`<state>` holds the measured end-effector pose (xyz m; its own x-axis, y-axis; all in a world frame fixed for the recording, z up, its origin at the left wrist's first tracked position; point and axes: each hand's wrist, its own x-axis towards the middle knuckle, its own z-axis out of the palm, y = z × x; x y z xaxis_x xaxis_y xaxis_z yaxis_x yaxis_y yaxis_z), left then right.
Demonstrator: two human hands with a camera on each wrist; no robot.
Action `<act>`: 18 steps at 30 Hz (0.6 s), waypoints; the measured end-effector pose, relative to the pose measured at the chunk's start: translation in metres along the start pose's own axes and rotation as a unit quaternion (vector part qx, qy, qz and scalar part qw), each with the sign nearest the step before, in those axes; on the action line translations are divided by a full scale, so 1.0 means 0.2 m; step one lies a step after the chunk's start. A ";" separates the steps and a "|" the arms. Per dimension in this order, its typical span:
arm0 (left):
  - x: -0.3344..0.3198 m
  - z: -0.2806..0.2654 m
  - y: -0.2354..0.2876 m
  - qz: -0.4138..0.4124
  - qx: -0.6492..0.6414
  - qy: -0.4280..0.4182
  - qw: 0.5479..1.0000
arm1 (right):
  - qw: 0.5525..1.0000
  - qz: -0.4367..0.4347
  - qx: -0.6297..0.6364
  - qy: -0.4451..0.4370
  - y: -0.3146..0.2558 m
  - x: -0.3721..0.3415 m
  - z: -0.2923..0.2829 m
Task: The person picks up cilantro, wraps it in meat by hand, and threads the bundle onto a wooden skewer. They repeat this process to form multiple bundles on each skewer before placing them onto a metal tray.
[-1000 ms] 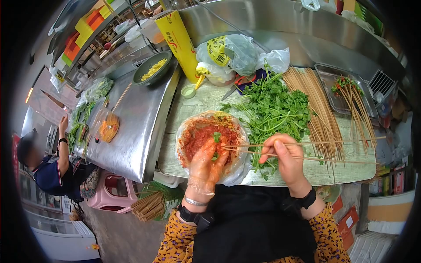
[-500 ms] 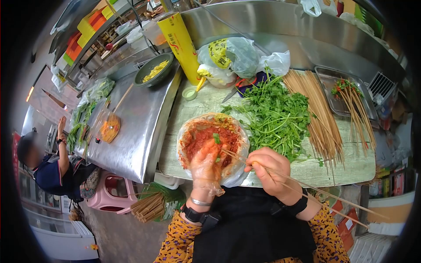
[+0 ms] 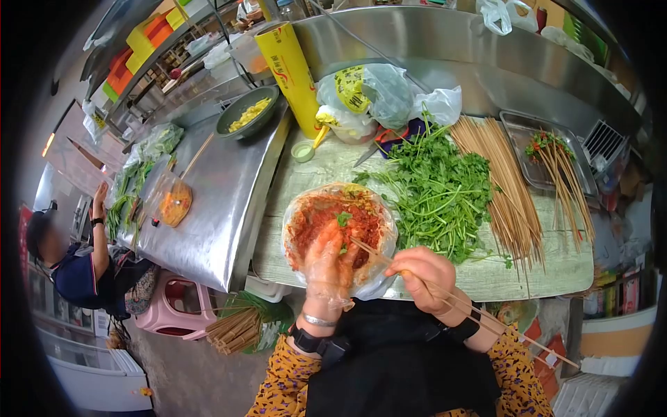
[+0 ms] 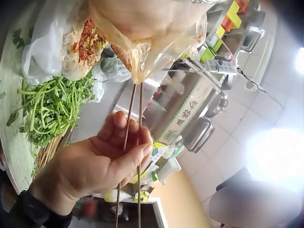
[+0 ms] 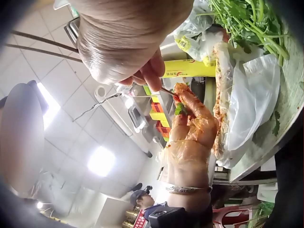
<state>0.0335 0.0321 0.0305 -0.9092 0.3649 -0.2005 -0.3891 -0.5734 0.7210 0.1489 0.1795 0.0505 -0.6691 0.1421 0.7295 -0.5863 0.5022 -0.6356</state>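
Note:
Over a plastic-lined bowl point(image 3: 386, 226) of red seasoning paste point(image 3: 318, 214), my left hand point(image 3: 323, 264) in a thin clear glove pinches a green herb sprig point(image 5: 180, 109) smeared with red. The leaf point(image 3: 343, 219) pokes out past the gloved fingertips, and the curled fingers hide the rest. My bare right hand point(image 3: 424, 279) grips two thin bamboo skewers point(image 4: 138, 199) between thumb and fingers. Their front ends meet the left fingertips at the sprig, while the long ends slant down to the right behind the right hand.
Right of the bowl lies a heap of cilantro point(image 3: 445, 194), then many loose skewers point(image 3: 511, 187). A metal tray point(image 3: 517, 149) bears finished herb skewers point(image 3: 556, 163). Scissors point(image 3: 367, 155) and plastic bags point(image 3: 382, 90) lie behind. Another person point(image 3: 69, 267) stands at the left.
My right hand has moved left and down towards the bowl. The skewers have swung from nearly level to slanting down rightwards, their rear ends now closer together. My left hand stays over the bowl.

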 end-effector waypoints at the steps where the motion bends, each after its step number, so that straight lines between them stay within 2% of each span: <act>1: 0.00 -0.01 0.00 -0.004 -0.006 -0.005 1.000 | 1.000 0.003 0.004 -0.003 0.00 0.00 0.00; 9: 0.01 -0.02 -0.01 -0.010 -0.011 -0.010 1.000 | 1.000 -0.012 -0.008 -0.010 0.01 0.03 0.04; 12: 0.04 -0.05 -0.04 0.020 0.021 -0.019 0.999 | 1.000 0.010 -0.005 -0.001 0.03 0.03 0.07; 14: 0.05 -0.07 -0.05 0.041 0.037 -0.022 0.998 | 0.998 -0.026 -0.057 0.003 0.05 0.04 0.07; 18: 0.05 -0.08 -0.07 0.024 0.046 -0.012 0.999 | 0.996 -0.018 -0.084 0.003 0.06 0.06 0.11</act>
<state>0.0277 0.0317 0.0076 -0.9219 0.3576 -0.1494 -0.3296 -0.5206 0.7876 0.1223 0.1682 0.0460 -0.6457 0.1260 0.7531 -0.5250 0.6428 -0.5578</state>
